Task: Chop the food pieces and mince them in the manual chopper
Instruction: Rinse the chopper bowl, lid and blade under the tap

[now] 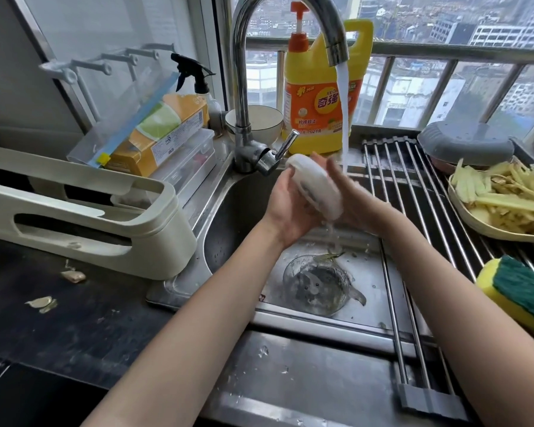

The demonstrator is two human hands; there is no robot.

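Over the steel sink (228, 211) I hold the white round chopper lid (316, 184) on edge between both palms. My left hand (285, 208) cups it from the left; my right hand (350, 192) presses it from the right. Water runs from the tap (336, 47) just behind the lid and drips off below. The clear chopper bowl (316, 285), with its blade inside, stands on the sink bottom under my hands. A plate (475, 224) of pale yellow food strips (512, 198) rests on the drying rack at the right.
A roll-up drying rack (413, 192) covers the sink's right side, holding a grey lid (466, 143) and a yellow-green sponge (518, 291). Yellow dish soap (318, 103), a bowl (262, 121) and a spray bottle (198, 78) stand behind. A cream rack (105, 217) and garlic peels (73, 275) lie left.
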